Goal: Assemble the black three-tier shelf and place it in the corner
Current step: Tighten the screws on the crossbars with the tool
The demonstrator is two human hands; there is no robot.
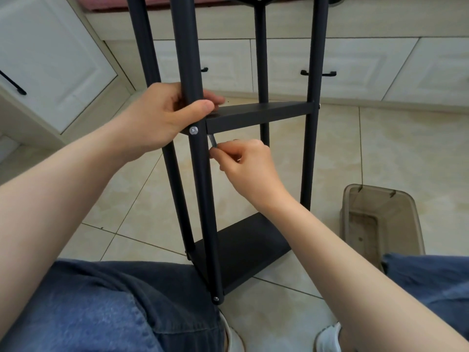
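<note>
Between my knees in blue jeans [88, 301], the black shelf [203, 199] rises from the tiled floor [380, 148], its nearest post ending just in front of my white shoes [330, 336]. My left hand [162, 115] wraps around that post where the middle tier [258, 114] meets it, thumb across the front just above a silver screw [193, 130]. My right hand [243, 163] pinches a small metal key [212, 141] in curled fingertips, right beside the post and under the tier's front edge. The bottom tier [241, 252] sits low behind my right forearm. A translucent plastic bin [380, 219] lies to the right, white cabinets [228, 62] beyond.
</note>
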